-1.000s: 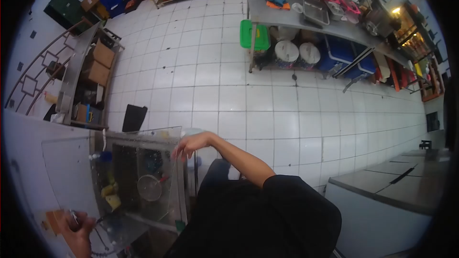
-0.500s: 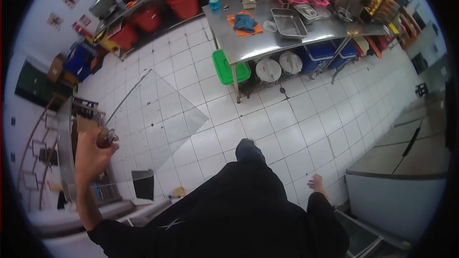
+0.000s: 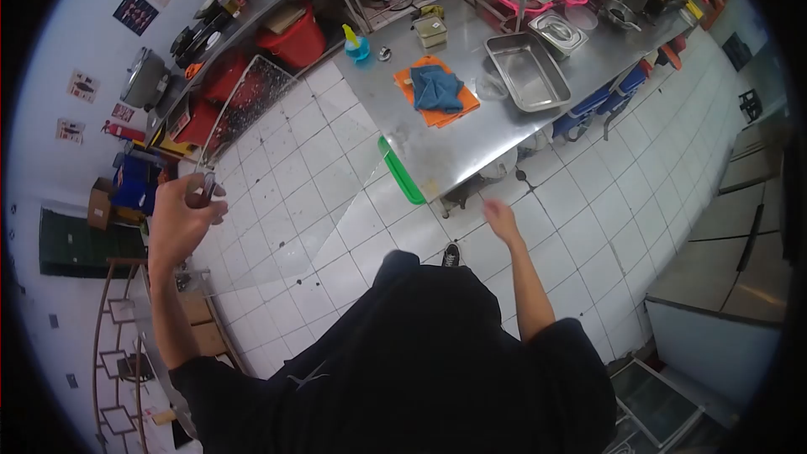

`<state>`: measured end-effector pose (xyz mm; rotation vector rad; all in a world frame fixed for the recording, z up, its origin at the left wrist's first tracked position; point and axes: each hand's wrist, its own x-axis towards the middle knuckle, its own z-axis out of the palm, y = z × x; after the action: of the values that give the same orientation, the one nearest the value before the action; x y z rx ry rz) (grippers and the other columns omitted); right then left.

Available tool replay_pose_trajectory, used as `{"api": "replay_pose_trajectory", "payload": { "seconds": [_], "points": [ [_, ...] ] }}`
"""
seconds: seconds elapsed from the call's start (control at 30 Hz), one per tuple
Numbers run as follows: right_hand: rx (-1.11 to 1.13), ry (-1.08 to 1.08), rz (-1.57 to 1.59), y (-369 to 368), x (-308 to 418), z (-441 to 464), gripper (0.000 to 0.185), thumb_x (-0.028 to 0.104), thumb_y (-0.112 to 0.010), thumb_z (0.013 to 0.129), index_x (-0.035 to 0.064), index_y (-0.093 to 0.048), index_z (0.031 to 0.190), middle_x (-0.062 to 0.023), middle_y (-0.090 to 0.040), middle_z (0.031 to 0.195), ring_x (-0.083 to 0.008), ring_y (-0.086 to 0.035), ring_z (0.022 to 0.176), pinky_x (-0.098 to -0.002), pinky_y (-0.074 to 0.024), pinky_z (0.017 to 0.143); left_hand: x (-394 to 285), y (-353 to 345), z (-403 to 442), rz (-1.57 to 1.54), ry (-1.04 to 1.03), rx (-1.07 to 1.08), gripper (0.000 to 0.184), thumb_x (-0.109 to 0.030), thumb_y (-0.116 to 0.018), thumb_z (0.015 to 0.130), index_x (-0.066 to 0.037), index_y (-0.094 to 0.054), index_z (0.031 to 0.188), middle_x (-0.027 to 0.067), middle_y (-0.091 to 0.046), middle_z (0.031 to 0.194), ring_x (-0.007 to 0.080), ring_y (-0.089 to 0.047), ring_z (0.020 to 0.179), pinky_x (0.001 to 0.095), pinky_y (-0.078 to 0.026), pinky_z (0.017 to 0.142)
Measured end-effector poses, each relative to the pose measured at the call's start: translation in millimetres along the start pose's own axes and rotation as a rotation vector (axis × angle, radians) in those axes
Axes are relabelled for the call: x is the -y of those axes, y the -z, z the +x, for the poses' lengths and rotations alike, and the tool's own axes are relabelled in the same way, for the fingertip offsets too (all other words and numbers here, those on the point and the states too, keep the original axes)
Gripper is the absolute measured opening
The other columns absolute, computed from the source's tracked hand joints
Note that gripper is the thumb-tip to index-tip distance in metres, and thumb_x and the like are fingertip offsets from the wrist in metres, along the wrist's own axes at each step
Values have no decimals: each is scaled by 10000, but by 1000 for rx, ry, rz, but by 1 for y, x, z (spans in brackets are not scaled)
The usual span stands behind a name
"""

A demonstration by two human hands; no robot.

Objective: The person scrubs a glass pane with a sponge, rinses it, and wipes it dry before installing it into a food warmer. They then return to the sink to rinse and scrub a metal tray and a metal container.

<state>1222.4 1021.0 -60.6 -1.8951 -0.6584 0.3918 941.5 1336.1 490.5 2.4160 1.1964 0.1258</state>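
Observation:
My left hand [image 3: 183, 212] is closed at the edge of a large clear panel [image 3: 290, 202], with a small shiny piece at the grip. The see-through panel hangs tilted over the tiled floor, with drops or specks on its upper part. Whether it is glass or plastic I cannot tell. My right hand [image 3: 502, 220] is held out in front of me, holding nothing, its loosely spread fingers slightly blurred. It is nearest to the front edge of the steel table [image 3: 458, 155]. On that table lie a blue cloth [image 3: 437, 88] on orange cloths [image 3: 462, 111].
A steel pan [image 3: 528, 71], a blue spray bottle [image 3: 356, 46] and lidded steel containers [image 3: 559, 29] stand on the table. Below it is a green lid [image 3: 399, 170]. Red tubs [image 3: 294, 38] sit under the left shelf. A white chest [image 3: 706, 345] stands at right.
I have moved closer to the steel table. The clear panel has come along in my left hand, its far edge now in front of the red tubs. My right arm has reached forward.

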Motion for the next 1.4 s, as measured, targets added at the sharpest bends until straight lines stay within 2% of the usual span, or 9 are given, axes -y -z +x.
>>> {"api": "replay_pose_trajectory", "payload": {
  "seconds": [0.23,0.5,0.63,0.7,0.8,1.07,1.17,1.23,1.4],
  "points": [
    [-355,104,-291,-74,111,255,364,119,-687,780,65,-612,1132,-164,-561,1120,-344,-538,1073,-418,-470,880,-5,-15,179,-38,-218,200,101,8,-655,793,77,-608,850,125,-668,717,163,-685,653,262,-540,586],
    [-492,-67,-421,-92,117,270,244,157,-714,776,45,-642,980,-132,-552,1117,-324,-520,1068,-417,-446,890,-51,-14,329,-15,-510,451,98,-8,-611,824,85,-588,843,126,-656,715,168,-691,677,275,-558,568],
    [-564,-89,482,-79,165,224,237,253,-627,906,48,-645,1024,-106,-592,1245,-260,-532,1166,-440,-416,956,-80,-22,366,-19,-580,498,128,-25,-607,830,99,-577,842,128,-661,707,169,-694,672,288,-548,551],
    [-616,-414,1254,-67,185,191,452,397,-418,1013,88,-510,1331,-91,-559,1302,-228,-520,1214,-415,-454,950,-97,-28,375,45,-684,480,137,-32,-614,829,100,-581,845,145,-676,730,184,-695,653,292,-548,543],
    [-659,-254,1618,-63,221,142,590,513,-312,1016,98,-370,1432,-108,-499,1377,-256,-499,1256,-464,-458,966,-116,-47,389,103,-784,458,192,-44,-622,825,116,-593,927,187,-686,770,200,-702,647,294,-544,530],
    [-638,11,1729,-73,246,72,615,496,-353,1007,54,-333,1434,-141,-460,1406,-306,-466,1288,-476,-391,1067,-148,-118,407,144,-939,423,238,-63,-642,804,92,-596,979,150,-682,732,173,-681,604,289,-536,516],
    [-767,-76,1336,-84,247,72,630,463,-400,992,24,-314,1436,-177,-470,1387,-325,-485,1267,-473,-409,1052,-157,-136,410,129,-904,442,238,-62,-633,797,100,-599,968,157,-684,734,182,-686,610,295,-533,509],
    [-583,-43,1859,-94,234,69,645,414,-435,974,-9,-289,1439,-208,-476,1373,-339,-493,1256,-478,-410,1048,-164,-143,412,142,-915,446,231,-64,-628,792,103,-602,948,159,-685,734,187,-689,617,299,-532,508],
    [-572,-42,2109,-110,240,73,664,389,-461,951,-78,-318,1401,-246,-486,1354,-368,-534,1209,-481,-441,1025,-172,-166,410,153,-903,439,196,-70,-627,774,93,-613,882,162,-680,723,205,-698,641,311,-543,529]
  ]
}}
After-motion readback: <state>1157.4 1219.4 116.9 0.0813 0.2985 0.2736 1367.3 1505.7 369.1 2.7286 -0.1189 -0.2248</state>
